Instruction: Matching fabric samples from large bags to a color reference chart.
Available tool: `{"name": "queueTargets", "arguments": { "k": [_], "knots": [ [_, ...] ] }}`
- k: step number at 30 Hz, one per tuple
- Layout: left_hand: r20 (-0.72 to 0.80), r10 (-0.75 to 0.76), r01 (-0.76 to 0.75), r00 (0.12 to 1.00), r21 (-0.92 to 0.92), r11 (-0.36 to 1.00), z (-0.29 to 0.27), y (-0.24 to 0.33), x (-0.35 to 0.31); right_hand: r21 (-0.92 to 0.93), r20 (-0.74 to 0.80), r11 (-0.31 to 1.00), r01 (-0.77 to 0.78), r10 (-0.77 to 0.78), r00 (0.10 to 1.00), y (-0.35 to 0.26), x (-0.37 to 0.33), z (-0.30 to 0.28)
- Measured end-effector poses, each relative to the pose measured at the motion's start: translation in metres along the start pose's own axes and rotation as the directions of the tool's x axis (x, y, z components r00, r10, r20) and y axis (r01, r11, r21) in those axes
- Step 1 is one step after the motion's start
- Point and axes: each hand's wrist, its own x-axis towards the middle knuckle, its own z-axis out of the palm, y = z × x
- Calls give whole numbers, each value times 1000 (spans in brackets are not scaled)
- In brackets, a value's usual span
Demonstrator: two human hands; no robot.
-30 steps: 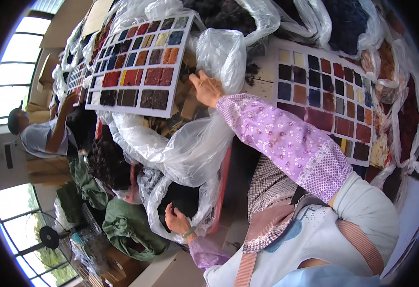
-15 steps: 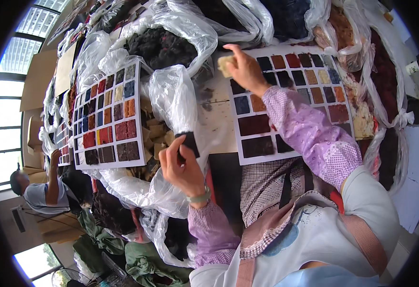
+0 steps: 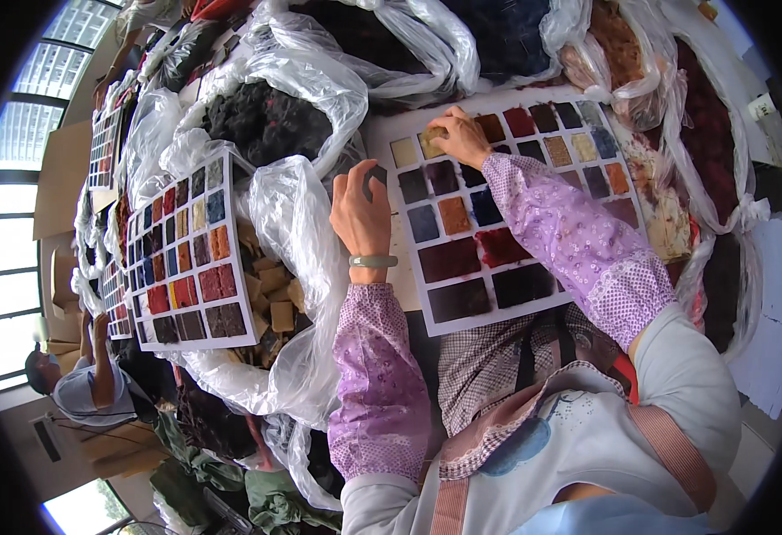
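My right hand (image 3: 464, 138) is over the far left part of a white swatch board (image 3: 498, 327) in front of me. Its fingers pinch a tan pile swatch (image 3: 430, 144), which lies in the far row beside a cream swatch (image 3: 403, 152). Just left of the board, my left hand (image 3: 362, 214) is raised with bent fingers. A dark piece, seemingly a black swatch (image 3: 377, 176), shows between its thumb and fingers, mostly hidden. Dark, orange, blue and red swatches fill the other board cells; my right sleeve covers some.
A second filled swatch board (image 3: 197, 346) stands tilted at left, near a plastic bag (image 3: 306, 294) of small tan blocks (image 3: 281, 315). Open plastic bags of black fibre (image 3: 271, 120), dark blue fibre (image 3: 507, 40) and brown fibre (image 3: 618, 45) surround the table. Another person (image 3: 97, 388) is at far left.
My right hand has brought the tan swatch down onto the board's far left cells. My left hand has risen and moved toward the board. The view has shifted slightly.
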Motion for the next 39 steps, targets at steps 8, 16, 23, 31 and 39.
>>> {"name": "queueTargets", "arguments": {
  "k": [8, 16, 23, 31, 39],
  "knots": [
    [95, -23, -5, 995, 280, 960, 4, -28, -34, 645, 423, 744, -177, -155, 893, -119, -80, -124],
    [139, -147, 189, 979, -370, 910, -40, 53, -60, 978, 143, -6, -209, -707, 693, -201, -148, -222],
    [135, -297, 324, 945, -285, 902, -43, 10, -81, 966, 179, -25, -258, -653, 736, -228, -170, -229],
    [156, -140, 121, 978, 122, 985, -8, -43, -28, 891, -263, -340, 300, 154, 953, -280, -215, -198],
    [402, -165, -43, 901, 460, 887, 43, -64, 1, 994, 106, 79, -77, -494, 863, -230, -168, -237]
  ]
}}
